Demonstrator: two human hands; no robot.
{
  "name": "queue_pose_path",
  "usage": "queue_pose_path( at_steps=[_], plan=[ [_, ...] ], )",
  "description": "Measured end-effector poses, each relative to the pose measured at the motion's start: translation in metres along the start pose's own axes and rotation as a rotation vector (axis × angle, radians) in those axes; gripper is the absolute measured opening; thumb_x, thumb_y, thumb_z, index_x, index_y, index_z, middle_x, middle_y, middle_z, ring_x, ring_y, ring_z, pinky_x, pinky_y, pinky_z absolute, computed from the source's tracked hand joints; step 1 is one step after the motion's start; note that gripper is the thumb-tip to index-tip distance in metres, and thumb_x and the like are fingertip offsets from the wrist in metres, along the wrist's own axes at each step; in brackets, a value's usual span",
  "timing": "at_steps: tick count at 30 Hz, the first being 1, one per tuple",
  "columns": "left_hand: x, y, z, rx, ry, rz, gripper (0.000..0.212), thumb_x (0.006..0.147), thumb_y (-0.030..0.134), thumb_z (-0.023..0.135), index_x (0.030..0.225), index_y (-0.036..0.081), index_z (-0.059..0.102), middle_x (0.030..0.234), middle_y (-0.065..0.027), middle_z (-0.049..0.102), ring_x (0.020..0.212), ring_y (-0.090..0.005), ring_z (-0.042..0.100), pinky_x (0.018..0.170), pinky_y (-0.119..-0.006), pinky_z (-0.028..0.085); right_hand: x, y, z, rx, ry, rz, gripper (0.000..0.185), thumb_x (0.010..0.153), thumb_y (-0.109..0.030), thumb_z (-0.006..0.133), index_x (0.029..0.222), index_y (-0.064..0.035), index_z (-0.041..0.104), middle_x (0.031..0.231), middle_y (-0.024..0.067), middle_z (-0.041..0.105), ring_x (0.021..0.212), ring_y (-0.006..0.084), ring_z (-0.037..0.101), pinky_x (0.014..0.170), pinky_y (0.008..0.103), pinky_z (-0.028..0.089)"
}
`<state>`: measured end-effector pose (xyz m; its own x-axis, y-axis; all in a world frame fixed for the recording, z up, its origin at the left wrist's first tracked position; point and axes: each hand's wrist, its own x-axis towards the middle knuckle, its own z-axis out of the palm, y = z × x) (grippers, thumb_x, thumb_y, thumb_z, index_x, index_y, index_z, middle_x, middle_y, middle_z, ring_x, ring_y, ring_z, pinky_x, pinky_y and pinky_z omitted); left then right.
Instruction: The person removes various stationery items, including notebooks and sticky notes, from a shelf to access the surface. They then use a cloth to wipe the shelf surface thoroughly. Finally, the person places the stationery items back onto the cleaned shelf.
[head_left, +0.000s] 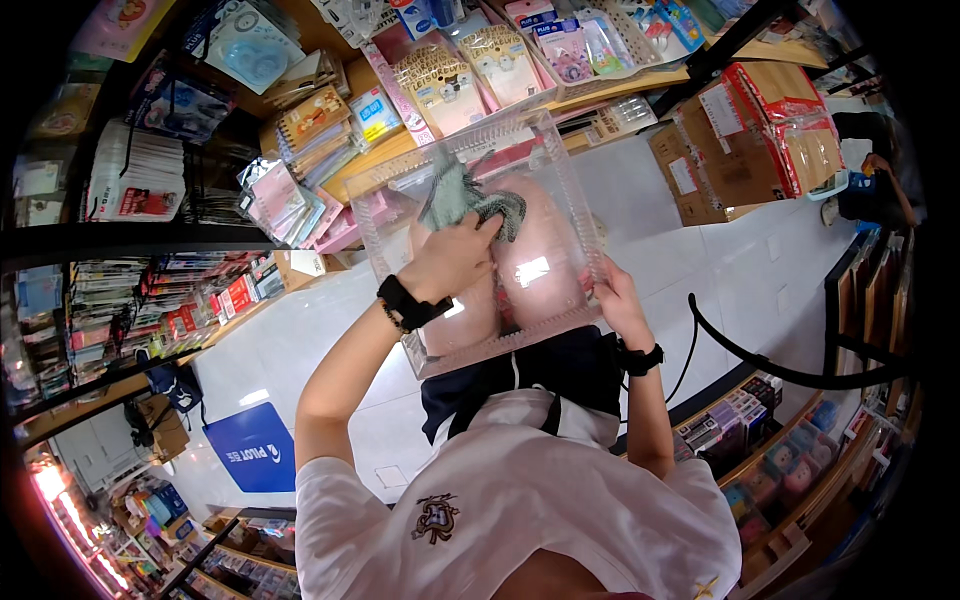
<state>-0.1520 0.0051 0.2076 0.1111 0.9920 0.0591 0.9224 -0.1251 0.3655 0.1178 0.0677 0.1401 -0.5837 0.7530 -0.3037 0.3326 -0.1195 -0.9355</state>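
A clear plastic tray with a ribbed rim rests tilted over my lap, and my bare legs show through it. My left hand presses a bunched grey-green cloth against the tray's surface, its fingers closed on part of the cloth. The cloth's dark patterned fold curls out past my fingertips. On the tray's right side, my right hand grips the rim, with the thumb over the edge. Some of its fingers are hidden. Both wrists carry black bands.
Ahead stands a wooden shelf with packaged stationery and pink notepads. Spiral notebooks sit at its left end. Red-taped cardboard boxes stand at right, near another person. A blue board lies on the tiled floor at left.
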Motion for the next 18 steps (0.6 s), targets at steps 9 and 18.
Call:
queue_pose_path(
  at_steps=[9, 18],
  plan=[
    [0.018, 0.025, -0.042, -0.008, -0.207, -0.269, 0.029, 0.082, 0.023, 0.053, 0.105, 0.007, 0.048, 0.083, -0.0178, 0.061, 0.072, -0.0289, 0.062, 0.058, -0.037, 0.049, 0.001, 0.001, 0.004, 0.055, 0.028, 0.008, 0.034, 0.07, 0.005, 0.036, 0.1, 0.0017, 0.053, 0.079, 0.0065, 0.058, 0.072, 0.0152, 0.054, 0.069, 0.0268, 0.043],
    [-0.01, 0.021, 0.025, 0.16, -0.449, -0.107, 0.08, 0.078, 0.062, 0.044, 0.132, 0.003, 0.034, 0.142, -0.0259, 0.011, 0.129, -0.0492, 0.008, 0.096, -0.064, 0.021, 0.001, 0.007, 0.003, 0.1, 0.001, 0.071, 0.036, 0.071, 0.006, 0.036, 0.104, 0.0017, 0.052, 0.087, 0.0039, 0.057, 0.076, 0.0116, 0.051, 0.07, 0.0244, 0.042]
  ],
)
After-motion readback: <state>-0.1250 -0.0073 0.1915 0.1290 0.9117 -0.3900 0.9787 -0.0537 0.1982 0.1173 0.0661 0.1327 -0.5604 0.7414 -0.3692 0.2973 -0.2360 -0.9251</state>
